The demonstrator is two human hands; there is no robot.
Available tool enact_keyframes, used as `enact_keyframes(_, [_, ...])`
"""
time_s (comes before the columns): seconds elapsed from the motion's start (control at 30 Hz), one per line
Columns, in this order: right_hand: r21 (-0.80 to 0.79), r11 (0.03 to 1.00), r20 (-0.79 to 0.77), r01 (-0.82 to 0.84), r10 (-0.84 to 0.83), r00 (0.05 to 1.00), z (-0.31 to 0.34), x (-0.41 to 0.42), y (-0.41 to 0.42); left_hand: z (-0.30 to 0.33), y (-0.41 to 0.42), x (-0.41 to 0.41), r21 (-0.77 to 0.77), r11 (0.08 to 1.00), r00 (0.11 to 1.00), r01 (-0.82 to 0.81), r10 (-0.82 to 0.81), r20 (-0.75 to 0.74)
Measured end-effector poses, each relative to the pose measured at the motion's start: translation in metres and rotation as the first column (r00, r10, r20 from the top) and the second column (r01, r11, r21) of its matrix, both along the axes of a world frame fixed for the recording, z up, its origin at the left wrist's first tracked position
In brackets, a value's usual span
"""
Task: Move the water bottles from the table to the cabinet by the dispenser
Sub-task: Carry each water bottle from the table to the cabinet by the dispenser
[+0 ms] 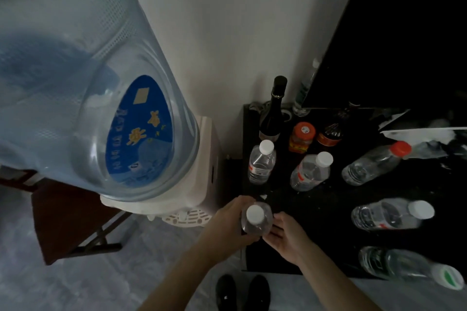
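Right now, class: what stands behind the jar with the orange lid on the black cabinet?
Behind the orange-lidded jar stands a tall dark bottle, slightly left, then the white wall. The cabinet top directly behind the jar is hidden.

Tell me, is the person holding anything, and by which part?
Yes: a white-capped water bottle. The left hand grips its body from the left; the right hand touches the body's right side. The cap is untouched.

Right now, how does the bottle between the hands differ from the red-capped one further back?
The held bottle has a white cap; the red-capped bottle has a red one. The held bottle is gripped by the left hand, with the right hand beside it; the red-capped bottle stands untouched on the black cabinet top. Both are clear plastic.
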State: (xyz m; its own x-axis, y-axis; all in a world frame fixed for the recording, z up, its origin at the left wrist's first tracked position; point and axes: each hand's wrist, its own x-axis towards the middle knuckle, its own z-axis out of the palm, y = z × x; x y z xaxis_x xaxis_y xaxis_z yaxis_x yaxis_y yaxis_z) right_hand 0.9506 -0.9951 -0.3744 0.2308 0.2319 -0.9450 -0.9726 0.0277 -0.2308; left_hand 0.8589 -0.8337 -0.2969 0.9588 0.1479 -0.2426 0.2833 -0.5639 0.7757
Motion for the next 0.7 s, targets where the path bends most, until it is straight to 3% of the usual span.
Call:
enact_keyframes(0.23, [-0.088, 0.996, 0.003, -0.015, 0.015, 1.000, -0.001, 0.013, 0.002, -0.015, -0.001, 0.010, 0.021, 0.999, 0.999, 0.029, -0.028, -0.031])
enact_keyframes(0.4, [-0.029, 0.999, 0.002, -0.028, 0.028, 1.000, 0.015, 0.019, 0.010, -0.019, -0.003, 0.020, 0.053, 0.995, 0.996, 0.088, -0.088, -0.009])
enact_keyframes(0.7, [-0.026, 0.999, 0.018, 0.027, -0.026, 0.999, 0.003, 0.021, 0.017, -0.037, -0.003, 0.024, 0.009, 1.000, 1.000, 0.018, -0.018, 0.016])
